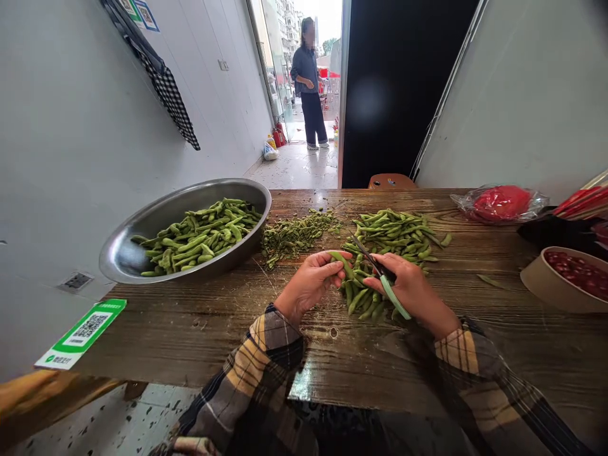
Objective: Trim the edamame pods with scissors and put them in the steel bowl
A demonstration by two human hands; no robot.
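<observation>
Between the thumb and fingers of my left hand (313, 282) is a green edamame pod (342, 261). My right hand (411, 285) grips a pair of scissors (390, 292) with pale green handles, its dark blades pointing up and left, close to the pod. Beneath and beyond both hands lies a loose pile of edamame pods (394, 231) on the wooden table (237, 342). To the left of that pile is a heap of small green trimmings (299, 235). A wide metal bowl (126, 256) at the left holds many more pods.
A paper tub of dark red pieces (546, 282) stands at the right edge, near a plastic-wrapped red bundle (503, 202). A green QR-code card (83, 335) lies at the table's left corner. Beyond the table, a person (308, 79) stands in the doorway.
</observation>
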